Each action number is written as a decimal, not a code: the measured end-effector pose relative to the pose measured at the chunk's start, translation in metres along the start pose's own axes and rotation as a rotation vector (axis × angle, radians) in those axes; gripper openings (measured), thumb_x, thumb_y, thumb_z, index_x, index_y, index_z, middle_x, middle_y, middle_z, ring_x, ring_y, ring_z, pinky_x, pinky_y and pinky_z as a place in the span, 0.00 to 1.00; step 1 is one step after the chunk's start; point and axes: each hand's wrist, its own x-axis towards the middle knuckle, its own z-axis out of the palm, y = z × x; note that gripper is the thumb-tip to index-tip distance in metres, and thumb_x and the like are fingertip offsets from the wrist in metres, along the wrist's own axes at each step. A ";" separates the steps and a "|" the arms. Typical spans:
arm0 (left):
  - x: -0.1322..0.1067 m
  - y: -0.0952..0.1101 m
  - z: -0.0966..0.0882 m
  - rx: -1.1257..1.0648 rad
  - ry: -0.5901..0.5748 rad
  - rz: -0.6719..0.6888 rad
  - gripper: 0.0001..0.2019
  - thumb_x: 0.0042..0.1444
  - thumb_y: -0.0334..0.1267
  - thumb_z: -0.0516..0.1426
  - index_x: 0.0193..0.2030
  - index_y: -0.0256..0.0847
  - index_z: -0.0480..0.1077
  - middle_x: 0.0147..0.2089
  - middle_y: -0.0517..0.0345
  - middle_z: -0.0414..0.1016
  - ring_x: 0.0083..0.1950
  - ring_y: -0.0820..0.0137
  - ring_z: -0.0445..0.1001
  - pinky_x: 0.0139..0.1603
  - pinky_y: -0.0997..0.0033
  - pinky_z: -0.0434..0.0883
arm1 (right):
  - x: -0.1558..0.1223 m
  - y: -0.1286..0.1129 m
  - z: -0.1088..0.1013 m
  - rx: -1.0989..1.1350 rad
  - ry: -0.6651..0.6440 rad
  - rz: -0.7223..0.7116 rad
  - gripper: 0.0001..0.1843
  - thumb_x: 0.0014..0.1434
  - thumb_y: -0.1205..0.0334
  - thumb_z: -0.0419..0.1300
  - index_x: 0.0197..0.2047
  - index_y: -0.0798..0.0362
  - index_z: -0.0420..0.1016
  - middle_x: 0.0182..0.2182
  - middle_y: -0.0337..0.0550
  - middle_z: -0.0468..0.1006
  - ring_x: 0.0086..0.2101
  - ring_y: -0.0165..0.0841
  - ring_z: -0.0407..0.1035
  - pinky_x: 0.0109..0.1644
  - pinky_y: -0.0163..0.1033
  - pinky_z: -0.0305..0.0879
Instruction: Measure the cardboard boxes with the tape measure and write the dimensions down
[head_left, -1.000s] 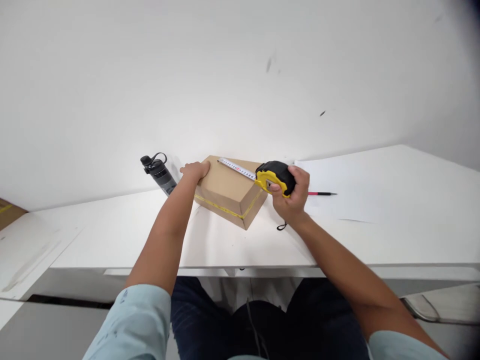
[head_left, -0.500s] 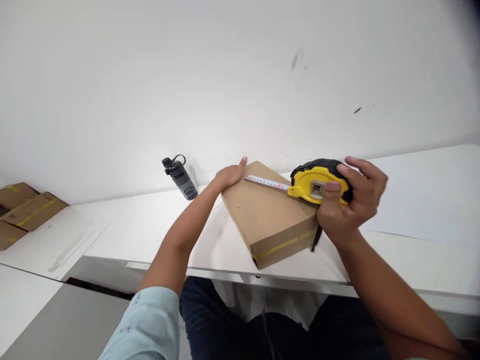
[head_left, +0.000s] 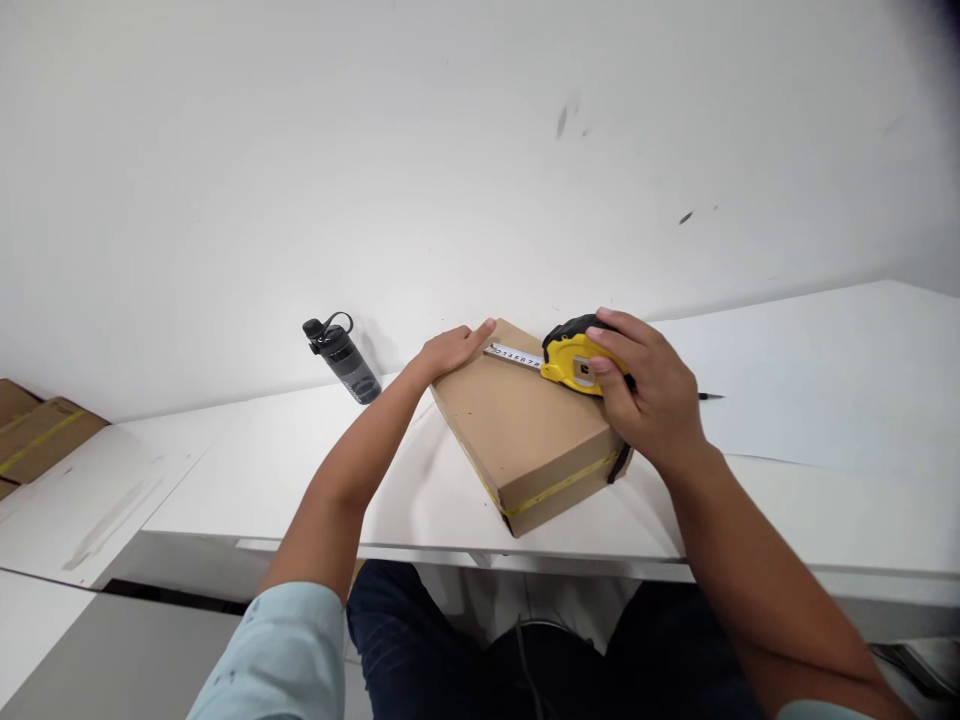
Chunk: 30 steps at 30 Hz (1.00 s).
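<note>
A brown cardboard box with yellow tape on its sides lies on the white table. My left hand rests on the box's far left corner, fingers flat, pinning the tip of the white tape blade. My right hand is wrapped over a yellow and black tape measure lying on the box's far right edge. A short length of blade runs between the two hands along the far edge. The measure's black strap hangs down the box's right side.
A dark water bottle lies on the table by the wall, left of the box. A pen lies on a white sheet to the right. Brown boxes sit at the far left. My legs are under the table edge.
My right hand has moved left towards my left hand with the tape measure, so less blade shows. Over the second, the box turned and the view shifted.
</note>
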 end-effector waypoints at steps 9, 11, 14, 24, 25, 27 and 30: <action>-0.003 0.001 -0.002 -0.030 -0.047 0.095 0.47 0.60 0.78 0.55 0.74 0.47 0.67 0.76 0.44 0.72 0.70 0.44 0.75 0.68 0.53 0.69 | 0.002 -0.001 -0.004 -0.010 -0.025 -0.063 0.22 0.72 0.61 0.63 0.67 0.39 0.76 0.64 0.44 0.82 0.59 0.43 0.81 0.62 0.51 0.81; -0.002 -0.001 -0.003 -0.022 -0.057 0.118 0.45 0.61 0.76 0.54 0.74 0.47 0.66 0.77 0.44 0.71 0.71 0.44 0.74 0.70 0.52 0.69 | -0.001 0.001 -0.003 -0.006 -0.024 -0.029 0.21 0.72 0.58 0.64 0.67 0.39 0.76 0.67 0.46 0.79 0.63 0.45 0.78 0.65 0.54 0.80; -0.001 -0.004 -0.004 -0.064 -0.088 0.150 0.43 0.61 0.74 0.55 0.73 0.46 0.67 0.76 0.44 0.73 0.69 0.46 0.76 0.69 0.52 0.70 | -0.005 0.002 -0.002 0.036 -0.013 0.092 0.28 0.70 0.51 0.66 0.71 0.40 0.73 0.72 0.50 0.73 0.69 0.49 0.72 0.70 0.60 0.77; 0.010 -0.018 -0.004 -0.280 -0.163 0.115 0.48 0.58 0.73 0.62 0.77 0.44 0.63 0.77 0.43 0.71 0.71 0.47 0.76 0.64 0.58 0.76 | -0.012 0.008 0.005 0.178 0.062 0.181 0.27 0.67 0.50 0.69 0.68 0.41 0.76 0.62 0.49 0.83 0.61 0.47 0.80 0.67 0.58 0.80; 0.011 -0.019 -0.003 -0.299 -0.161 0.124 0.48 0.58 0.72 0.62 0.76 0.43 0.64 0.77 0.42 0.71 0.71 0.47 0.76 0.63 0.57 0.76 | -0.014 0.009 0.005 0.184 0.068 0.181 0.28 0.67 0.50 0.69 0.68 0.42 0.75 0.63 0.49 0.83 0.61 0.48 0.80 0.67 0.58 0.80; 0.013 -0.022 -0.002 -0.350 -0.156 0.139 0.44 0.59 0.69 0.63 0.74 0.43 0.67 0.75 0.42 0.74 0.69 0.48 0.78 0.62 0.57 0.77 | -0.017 0.010 0.007 0.180 0.067 0.184 0.31 0.67 0.49 0.69 0.70 0.41 0.72 0.63 0.50 0.82 0.62 0.48 0.79 0.67 0.59 0.80; 0.016 -0.024 0.001 -0.413 -0.123 0.140 0.39 0.59 0.65 0.65 0.69 0.43 0.71 0.72 0.43 0.77 0.66 0.48 0.80 0.61 0.56 0.78 | -0.021 0.013 0.011 0.176 0.074 0.171 0.38 0.67 0.47 0.69 0.75 0.40 0.64 0.64 0.50 0.81 0.62 0.47 0.79 0.67 0.59 0.80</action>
